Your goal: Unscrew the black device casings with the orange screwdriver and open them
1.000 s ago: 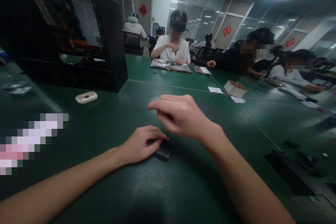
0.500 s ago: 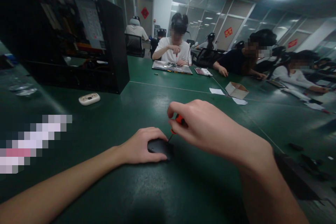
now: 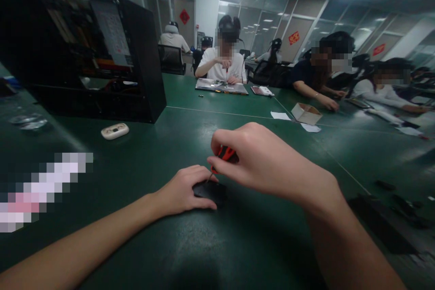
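A black computer mouse (image 3: pixel 216 193) lies on the green table in front of me. My left hand (image 3: pixel 188 189) grips it from the left, thumb along the near side and fingers along the far side. Above it, my right hand (image 3: pixel 246 161) is closed round the red and black handle of a screwdriver (image 3: pixel 226 154). The screwdriver's thin shaft slants down to the left, and its tip meets the mouse's upper surface beside my left fingers. Whether a screw sits under the tip is too small to tell.
At the left stands an open black computer case (image 3: pixel 149 63); before it lies a cream earbud case (image 3: pixel 115 131). A small cardboard box (image 3: pixel 306 113) and paper slips (image 3: pixel 280 115) are to the right. Dark parts (image 3: pixel 384 222) lie at far right. A person (image 3: pixel 224 65) works opposite.
My right hand and the screwdriver have shifted left, and the tip has moved from the mouse's far edge onto its surface. My left hand still holds the mouse.
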`<state>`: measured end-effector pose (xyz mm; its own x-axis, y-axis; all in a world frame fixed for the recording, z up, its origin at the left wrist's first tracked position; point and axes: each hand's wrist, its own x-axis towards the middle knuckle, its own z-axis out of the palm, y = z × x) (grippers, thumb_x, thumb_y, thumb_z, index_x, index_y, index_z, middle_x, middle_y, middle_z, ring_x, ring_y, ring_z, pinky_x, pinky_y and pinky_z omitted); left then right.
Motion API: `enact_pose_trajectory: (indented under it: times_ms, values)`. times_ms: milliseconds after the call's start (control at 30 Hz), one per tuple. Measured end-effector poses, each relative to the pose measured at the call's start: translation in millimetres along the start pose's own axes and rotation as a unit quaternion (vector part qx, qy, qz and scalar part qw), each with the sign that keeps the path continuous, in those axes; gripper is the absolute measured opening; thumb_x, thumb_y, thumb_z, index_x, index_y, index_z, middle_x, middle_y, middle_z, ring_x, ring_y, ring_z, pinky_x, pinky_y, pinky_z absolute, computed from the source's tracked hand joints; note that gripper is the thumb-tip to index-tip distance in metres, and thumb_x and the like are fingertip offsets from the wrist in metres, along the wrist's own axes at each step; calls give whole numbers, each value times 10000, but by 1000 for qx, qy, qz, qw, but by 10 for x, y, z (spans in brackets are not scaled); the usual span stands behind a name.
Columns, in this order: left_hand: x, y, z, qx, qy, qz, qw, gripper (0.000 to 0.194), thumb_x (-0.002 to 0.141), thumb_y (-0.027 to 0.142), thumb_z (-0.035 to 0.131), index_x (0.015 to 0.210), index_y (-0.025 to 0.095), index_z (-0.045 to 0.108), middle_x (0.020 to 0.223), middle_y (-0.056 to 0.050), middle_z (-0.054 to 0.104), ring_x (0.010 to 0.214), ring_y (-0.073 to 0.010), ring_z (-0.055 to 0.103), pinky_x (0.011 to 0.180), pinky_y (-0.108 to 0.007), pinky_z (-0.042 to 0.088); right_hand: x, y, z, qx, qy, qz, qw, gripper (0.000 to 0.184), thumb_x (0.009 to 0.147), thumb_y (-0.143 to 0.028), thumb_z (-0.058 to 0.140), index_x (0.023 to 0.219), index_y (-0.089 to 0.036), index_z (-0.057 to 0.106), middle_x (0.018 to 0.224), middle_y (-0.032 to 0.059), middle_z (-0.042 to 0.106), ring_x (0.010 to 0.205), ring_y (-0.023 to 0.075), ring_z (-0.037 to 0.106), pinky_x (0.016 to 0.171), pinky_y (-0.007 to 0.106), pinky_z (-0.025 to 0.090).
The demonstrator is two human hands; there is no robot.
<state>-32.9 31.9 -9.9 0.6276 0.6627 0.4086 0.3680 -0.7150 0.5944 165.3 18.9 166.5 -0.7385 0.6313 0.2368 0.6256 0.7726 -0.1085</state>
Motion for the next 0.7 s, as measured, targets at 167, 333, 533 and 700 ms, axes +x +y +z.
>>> enact_pose_trajectory:
  times_ms: [167,333,533,700]
  values:
    - [-11,-3,10,8,11,-13,1000,509,765,549,800,1101,186,680,1044,-78,714,968,-271,663,858,-368,523,29,-53,37,24,-3,-25,999,74,881,-227,642,831,-176,622,674,-11,586,595,100,482,564,259,266]
    - [-1,20,-1,-1,13,-14,1000,533,767,521,809,1162,192,669,1092,-82,710,991,-273,665,881,-374,533,40,-43,88,22,-13,-27,999,68,878,-221,641,830,-179,617,669,-16,582,590,98,474,560,266,246]
    - [6,43,-17,-1,7,-24,1000,506,769,496,814,1145,188,673,1094,-82,713,998,-277,666,879,-384,536,39,-32,95,12,-9,-33,999,70,883,-232,633,839,-180,616,673,-15,583,594,100,470,562,272,236]
    - [13,51,-24,1,5,-22,1000,481,776,488,810,1118,179,673,1061,-74,718,972,-268,675,863,-369,532,26,-38,83,9,-10,-37,999,68,885,-234,622,840,-184,616,669,-18,583,592,99,470,562,273,231]
